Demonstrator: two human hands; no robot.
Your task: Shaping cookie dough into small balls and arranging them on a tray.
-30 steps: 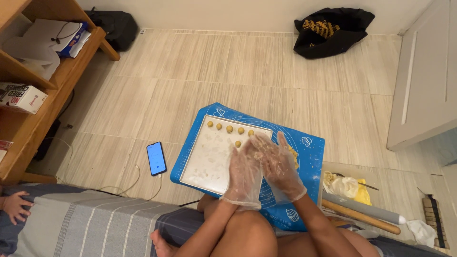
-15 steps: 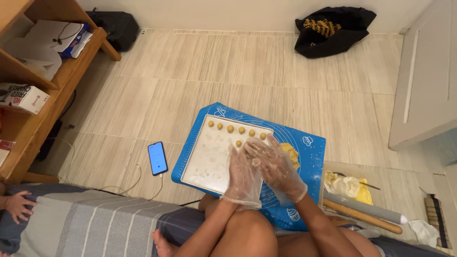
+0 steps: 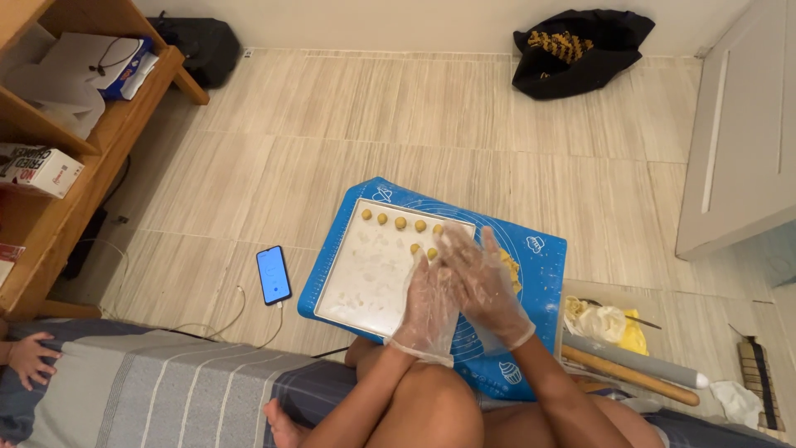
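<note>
Gloved left hand (image 3: 427, 303) and right hand (image 3: 481, 278) press palms together, seemingly rolling dough; finished balls (image 3: 400, 222) line the baking tray (image 3: 356, 282) at twelve o'clock.

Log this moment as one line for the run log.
left hand: gloved, pressed to right | right hand: gloved, palms together | tray: dough balls along far edge | blue mat: under tray | phone: on floor
</note>
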